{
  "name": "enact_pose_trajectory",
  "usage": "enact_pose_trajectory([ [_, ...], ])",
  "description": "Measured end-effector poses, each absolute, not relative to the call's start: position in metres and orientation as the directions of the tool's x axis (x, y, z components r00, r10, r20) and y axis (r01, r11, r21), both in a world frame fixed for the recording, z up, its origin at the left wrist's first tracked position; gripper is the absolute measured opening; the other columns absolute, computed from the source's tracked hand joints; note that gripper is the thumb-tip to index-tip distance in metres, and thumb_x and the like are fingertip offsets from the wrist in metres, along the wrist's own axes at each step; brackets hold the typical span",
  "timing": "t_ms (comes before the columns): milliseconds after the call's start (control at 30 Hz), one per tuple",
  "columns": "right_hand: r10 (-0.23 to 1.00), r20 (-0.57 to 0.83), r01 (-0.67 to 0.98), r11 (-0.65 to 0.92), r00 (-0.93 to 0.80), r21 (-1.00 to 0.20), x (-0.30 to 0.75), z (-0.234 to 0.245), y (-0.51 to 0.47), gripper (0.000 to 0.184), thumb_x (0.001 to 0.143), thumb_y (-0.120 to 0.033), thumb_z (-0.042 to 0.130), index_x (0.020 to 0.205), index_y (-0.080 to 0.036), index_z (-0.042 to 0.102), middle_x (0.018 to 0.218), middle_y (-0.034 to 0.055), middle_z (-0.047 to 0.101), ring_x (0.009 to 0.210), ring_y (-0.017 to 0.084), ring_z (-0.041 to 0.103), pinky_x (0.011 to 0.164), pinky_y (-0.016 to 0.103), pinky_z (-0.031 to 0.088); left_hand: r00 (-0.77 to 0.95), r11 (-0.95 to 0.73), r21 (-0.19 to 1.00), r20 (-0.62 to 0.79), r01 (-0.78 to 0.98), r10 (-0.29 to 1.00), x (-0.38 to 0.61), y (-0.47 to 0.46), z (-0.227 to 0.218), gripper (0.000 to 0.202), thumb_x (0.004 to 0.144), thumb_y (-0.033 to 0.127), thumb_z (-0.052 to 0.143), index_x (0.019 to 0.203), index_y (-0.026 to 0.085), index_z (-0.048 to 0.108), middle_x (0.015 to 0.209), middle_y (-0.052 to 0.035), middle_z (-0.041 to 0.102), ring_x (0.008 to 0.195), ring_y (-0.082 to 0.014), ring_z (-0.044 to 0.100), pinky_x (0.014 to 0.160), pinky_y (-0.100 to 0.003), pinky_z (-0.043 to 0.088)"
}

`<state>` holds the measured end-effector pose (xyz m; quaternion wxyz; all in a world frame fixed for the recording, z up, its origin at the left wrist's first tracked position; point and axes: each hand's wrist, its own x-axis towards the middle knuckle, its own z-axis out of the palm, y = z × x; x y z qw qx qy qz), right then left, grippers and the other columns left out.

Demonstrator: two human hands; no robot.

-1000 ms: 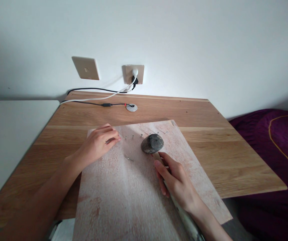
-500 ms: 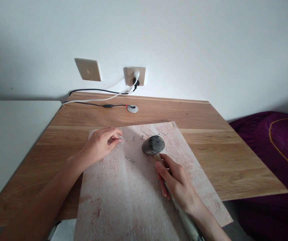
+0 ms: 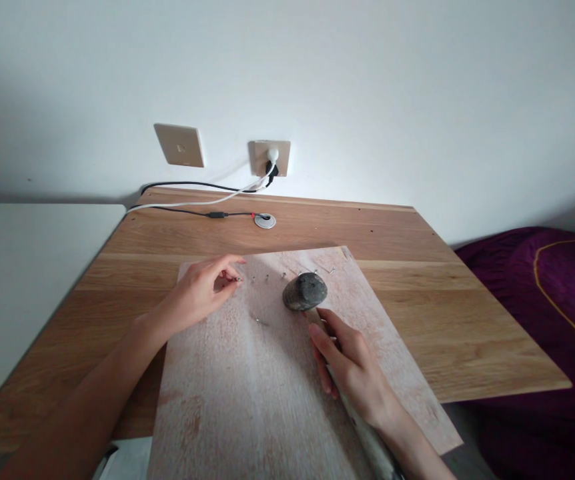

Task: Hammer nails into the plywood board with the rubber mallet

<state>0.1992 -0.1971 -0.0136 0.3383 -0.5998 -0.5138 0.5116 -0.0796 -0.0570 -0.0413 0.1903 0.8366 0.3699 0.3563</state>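
Observation:
My left hand [image 3: 207, 283] is at the board's far left part, thumb and fingertips pinched around a small nail [image 3: 238, 279] whose head shows between them. My right hand [image 3: 350, 353] grips the handle of a rubber mallet [image 3: 305, 291]. The mallet's dark, scuffed head hovers over the far part of the pale wooden board [image 3: 247, 393]. To the right of my left fingertips, several nails stand in a row along the board's far edge, among them a nail [image 3: 267, 277]. The mallet head partly covers that row. A loose-looking nail [image 3: 257, 321] is nearer the middle.
The board rests on a wooden table [image 3: 467, 320]. Behind it, cables run to a wall socket [image 3: 270, 159] and through a round grommet [image 3: 265, 221]. A white surface [image 3: 32, 287] adjoins on the left. Purple cloth [image 3: 507, 267] lies to the right.
The view has shifted slightly, with the wall plates sitting a little lower in the picture. Both hands, the nail and the mallet keep nearly the same places on and over the board.

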Motion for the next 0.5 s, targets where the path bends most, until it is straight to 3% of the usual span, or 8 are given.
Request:
enact_pose_trajectory([
  [200, 0.96, -0.274, 0.267, -0.25, -0.055, -0.931, 0.1996, -0.0144, -0.1965, 0.043, 0.106, -0.064, 0.053, 0.103, -0.022, 0.057, 0.062, -0.008, 0.053, 0.038, 0.01, 0.05, 0.036, 0.021, 0.037, 0.452, -0.634, 0.577, 0.445, 0.515, 0.773, -0.0804, -0.0559, -0.0448, 0.037, 0.09, 0.02, 0.078, 0.126, 0.026, 0.069, 0.1, -0.0012, 0.08, 0.086, -0.0172, 0.076, 0.081, -0.029, 0.062],
  [500, 0.962, -0.267, 0.269, -0.243, -0.054, -0.932, 0.2005, -0.0148, -0.1976, 0.043, 0.107, -0.062, 0.053, 0.113, -0.02, 0.062, 0.059, -0.0086, 0.052, 0.037, 0.01, 0.048, 0.037, 0.021, 0.035, 0.451, -0.594, 0.619, 0.394, 0.514, 0.801, -0.083, -0.0552, -0.0451, 0.032, 0.094, 0.021, 0.073, 0.126, 0.024, 0.071, 0.095, -0.0007, 0.083, 0.083, -0.0172, 0.078, 0.082, -0.03, 0.061],
])
